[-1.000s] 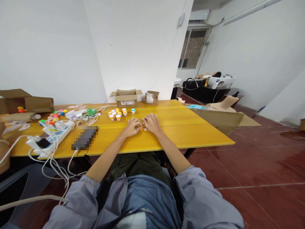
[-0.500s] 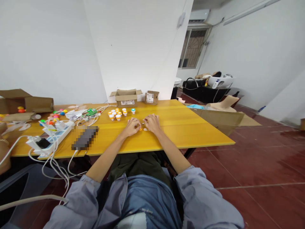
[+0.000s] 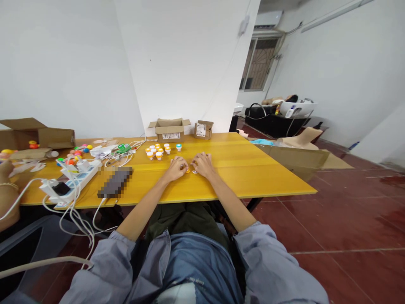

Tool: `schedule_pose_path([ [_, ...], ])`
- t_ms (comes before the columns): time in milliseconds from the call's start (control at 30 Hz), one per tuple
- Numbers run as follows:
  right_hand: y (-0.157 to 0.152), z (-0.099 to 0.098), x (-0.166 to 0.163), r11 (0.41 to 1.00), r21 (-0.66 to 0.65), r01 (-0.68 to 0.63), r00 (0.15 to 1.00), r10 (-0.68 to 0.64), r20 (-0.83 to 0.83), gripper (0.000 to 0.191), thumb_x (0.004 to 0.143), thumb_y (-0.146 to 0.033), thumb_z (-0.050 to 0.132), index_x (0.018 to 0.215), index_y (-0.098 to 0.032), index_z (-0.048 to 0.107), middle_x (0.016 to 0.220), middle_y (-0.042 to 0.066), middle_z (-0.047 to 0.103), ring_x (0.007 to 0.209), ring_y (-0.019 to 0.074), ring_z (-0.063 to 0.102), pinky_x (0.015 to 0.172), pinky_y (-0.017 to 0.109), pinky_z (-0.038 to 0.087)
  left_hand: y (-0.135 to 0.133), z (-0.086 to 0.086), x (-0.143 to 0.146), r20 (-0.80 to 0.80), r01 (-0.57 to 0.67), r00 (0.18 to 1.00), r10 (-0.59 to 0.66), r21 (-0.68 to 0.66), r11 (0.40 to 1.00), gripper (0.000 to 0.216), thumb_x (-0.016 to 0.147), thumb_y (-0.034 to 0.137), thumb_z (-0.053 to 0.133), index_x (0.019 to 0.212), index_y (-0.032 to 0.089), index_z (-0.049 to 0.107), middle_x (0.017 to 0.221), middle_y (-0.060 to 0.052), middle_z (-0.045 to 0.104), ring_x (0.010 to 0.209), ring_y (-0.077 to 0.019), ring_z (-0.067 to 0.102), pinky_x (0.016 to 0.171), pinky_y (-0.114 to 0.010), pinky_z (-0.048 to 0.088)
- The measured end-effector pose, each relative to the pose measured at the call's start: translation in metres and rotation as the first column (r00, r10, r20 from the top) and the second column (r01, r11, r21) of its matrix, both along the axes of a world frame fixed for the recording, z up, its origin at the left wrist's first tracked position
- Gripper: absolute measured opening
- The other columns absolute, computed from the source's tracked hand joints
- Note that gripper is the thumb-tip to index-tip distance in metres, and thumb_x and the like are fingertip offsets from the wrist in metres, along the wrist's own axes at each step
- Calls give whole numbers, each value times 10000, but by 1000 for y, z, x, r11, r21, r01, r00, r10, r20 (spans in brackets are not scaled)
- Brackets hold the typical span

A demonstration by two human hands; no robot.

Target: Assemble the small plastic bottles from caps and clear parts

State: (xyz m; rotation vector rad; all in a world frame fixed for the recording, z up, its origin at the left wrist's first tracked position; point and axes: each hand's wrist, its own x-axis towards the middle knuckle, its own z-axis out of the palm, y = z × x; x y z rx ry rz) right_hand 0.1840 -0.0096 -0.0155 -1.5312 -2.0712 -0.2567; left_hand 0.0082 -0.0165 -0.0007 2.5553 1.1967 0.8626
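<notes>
Both my hands rest on the yellow table (image 3: 253,177) near its middle. My left hand (image 3: 176,167) has its fingers curled around a small part I cannot make out. My right hand (image 3: 202,164) is curled too, fingertips pinched close to the left hand. Between the hands lie a small orange piece (image 3: 187,170) and a white ring-like piece (image 3: 195,172). Behind the hands stands a cluster of several small white caps with orange tops (image 3: 157,151), plus one with a teal top (image 3: 179,147).
Two open cardboard boxes (image 3: 170,129) (image 3: 203,129) stand at the table's far edge. To the left are a white power strip (image 3: 76,179) with cables, a blurred dark device (image 3: 114,182), colourful small toys (image 3: 74,155) and another box (image 3: 34,136). Flat cardboard (image 3: 300,152) lies right of the table.
The hands have stayed together over the small pieces, fingers shifting slightly. The view has shifted a little to the left.
</notes>
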Motion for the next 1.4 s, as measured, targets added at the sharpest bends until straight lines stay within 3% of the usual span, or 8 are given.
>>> schedule_pose_path([
  [400, 4, -5, 4, 996, 62, -69, 997, 70, -17, 217, 935, -259, 545, 828, -223, 730, 953, 102, 688, 991, 271, 532, 898, 429, 339, -1, 0, 0, -3, -16, 1000, 16, -16, 1000, 141, 848, 188, 578, 819, 235, 708, 908, -33, 654, 1002, -242, 525, 972, -431, 385],
  [667, -4, 5, 0, 988, -25, -154, 988, 153, -32, 200, 930, -250, 556, 819, -224, 720, 1095, 96, 676, 1081, 269, 518, 918, 428, 343, 0, 3, 2, 19, -140, 990, 141, -38, 989, 160, 808, 154, 592, 745, 234, 716, 889, -40, 663, 1030, -259, 535, 970, -439, 397],
  [933, -4, 5, 2, 987, -30, -155, 987, 154, -32, 194, 927, -242, 561, 809, -222, 713, 1113, 99, 666, 1097, 274, 507, 928, 438, 340, 4, 2, 0, 26, -167, 985, 168, -42, 985, 177, 806, 154, 595, 761, 250, 737, 921, -41, 660, 1040, -263, 525, 968, -432, 412],
  [1100, -3, 4, 0, 994, 3, -112, 992, 112, -64, 174, 938, -247, 553, 858, -222, 706, 1140, 97, 660, 1100, 267, 505, 918, 415, 336, 4, 3, 0, 14, -149, 989, 150, -50, 988, 148, 813, 173, 600, 772, 239, 726, 964, -37, 658, 1045, -256, 508, 969, -434, 406],
  [1400, 6, 0, 2, 997, 83, 5, 976, 13, -216, 211, 957, -258, 484, 896, -229, 685, 1087, 101, 672, 1048, 268, 539, 873, 388, 354, -4, 5, -1, -40, 16, 999, -16, -2, 1000, 113, 836, 213, 576, 800, 235, 681, 1036, -47, 633, 1063, -256, 478, 969, -443, 385],
])
